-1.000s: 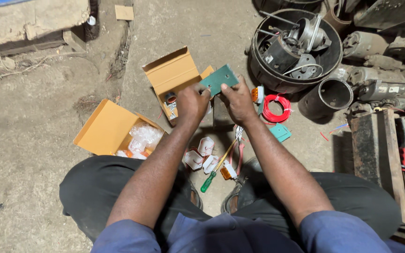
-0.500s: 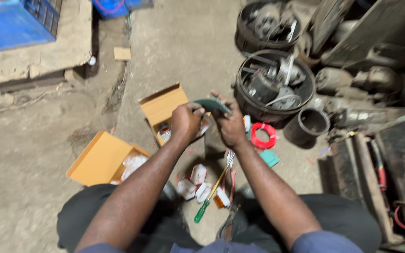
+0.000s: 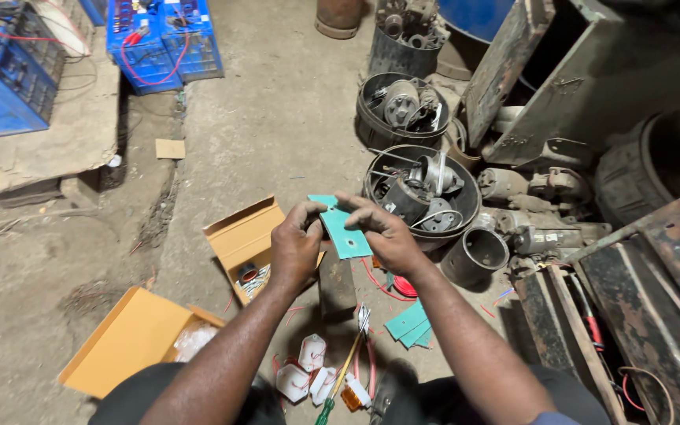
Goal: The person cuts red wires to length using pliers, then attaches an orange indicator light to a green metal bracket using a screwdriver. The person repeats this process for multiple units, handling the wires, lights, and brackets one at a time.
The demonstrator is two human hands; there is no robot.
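Observation:
Both my hands hold one small flat teal plate [image 3: 341,227] in front of me above the concrete floor. My left hand [image 3: 296,246] grips its left edge with thumb and fingers. My right hand [image 3: 383,234] pinches its right edge. Below the plate stands a dark block [image 3: 337,285] on the floor. More teal plates [image 3: 408,323] lie on the floor under my right forearm, beside a red wire coil [image 3: 403,286].
An open orange cardboard box [image 3: 239,236] sits left of my hands, another [image 3: 131,341] nearer my knee. A green-handled screwdriver [image 3: 338,382] and small white and orange lamp parts [image 3: 306,368] lie between my legs. Tubs of metal motor parts [image 3: 428,190] stand right; blue batteries [image 3: 163,38] far left.
The view has tilted up, showing more of the far floor. My hands stay together on the teal plate, which now faces flatter toward me.

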